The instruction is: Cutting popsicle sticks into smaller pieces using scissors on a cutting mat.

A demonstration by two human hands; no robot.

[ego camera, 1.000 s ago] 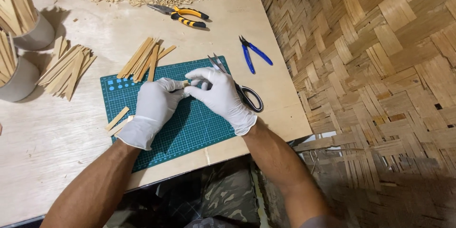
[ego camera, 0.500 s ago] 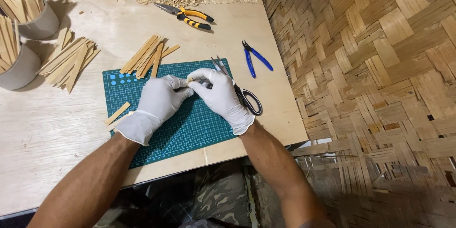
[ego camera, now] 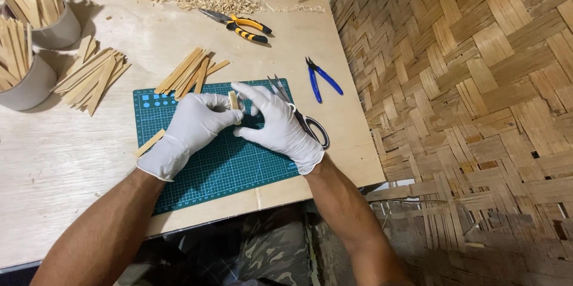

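Both of my hands wear white gloves and meet over a green cutting mat (ego camera: 221, 169). My left hand (ego camera: 194, 128) pinches a short bamboo strip (ego camera: 233, 100) that stands nearly upright between thumb and fingers. My right hand (ego camera: 276, 125) touches the same strip from the right, its fingers partly spread. Black-handled scissors (ego camera: 310, 128) lie on the mat, partly under my right hand.
A pile of bamboo strips (ego camera: 190, 71) lies at the mat's top edge, another pile (ego camera: 92, 74) to the left, one loose strip (ego camera: 149, 143) on the mat's left edge. Two cups of strips (ego camera: 36, 80) stand far left. Blue cutters (ego camera: 322, 77), orange-black pliers (ego camera: 242, 25) and shavings (ego camera: 203, 1) lie beyond. A woven bamboo wall (ego camera: 471, 83) is on the right.
My hands have stayed over the mat; the strip between them has been turned more upright and my right fingers have spread. The camera has shifted slightly.
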